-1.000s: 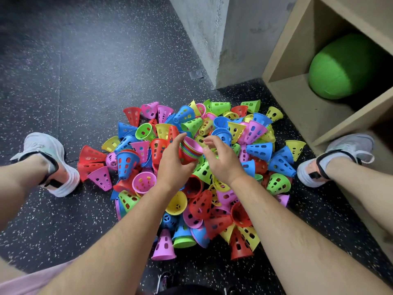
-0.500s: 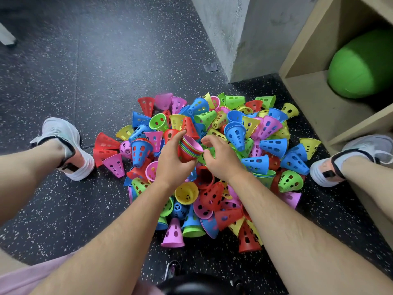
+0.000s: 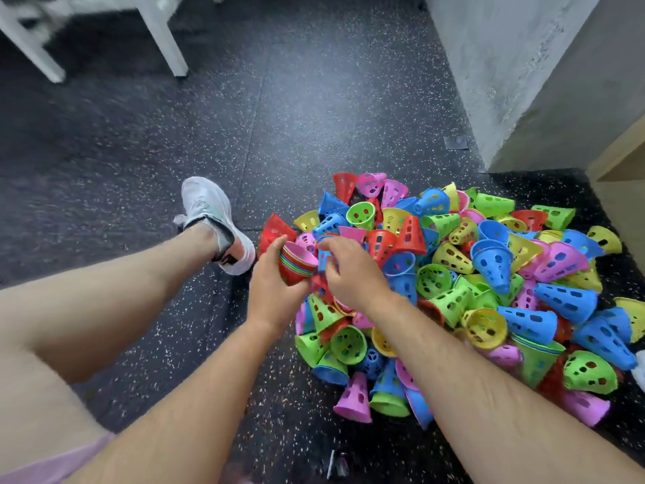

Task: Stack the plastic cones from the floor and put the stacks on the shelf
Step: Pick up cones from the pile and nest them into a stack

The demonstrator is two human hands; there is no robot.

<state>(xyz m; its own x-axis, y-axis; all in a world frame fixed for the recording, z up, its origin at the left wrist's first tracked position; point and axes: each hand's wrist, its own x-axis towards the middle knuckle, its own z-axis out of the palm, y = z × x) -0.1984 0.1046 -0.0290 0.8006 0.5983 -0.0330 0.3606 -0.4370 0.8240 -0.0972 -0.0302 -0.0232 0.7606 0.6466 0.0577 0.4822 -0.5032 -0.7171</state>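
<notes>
The pile of cones (image 3: 471, 291) lies on the floor (image 3: 209, 134), right of centre. At its left edge the left hand (image 3: 272, 291) holds a stack (image 3: 296, 265), with the right hand (image 3: 352, 270) just right of it, over the pile. A shoe (image 3: 213, 221) sits left of the pile. Behind the pile stands a wall (image 3: 506, 64). The shelf (image 3: 621, 183) is at the far right, and furniture legs (image 3: 164, 40) stand at the far back left.

White frame legs (image 3: 164, 40): blurred, cut by top edge. Light wooden shelf (image 3: 617, 190): cut by right edge. Left hand (image 3: 270, 291) covers the lower part of the multicoloured nested plastic cone stack (image 3: 298, 265). Right hand (image 3: 352, 270) grip: indeterminate.
</notes>
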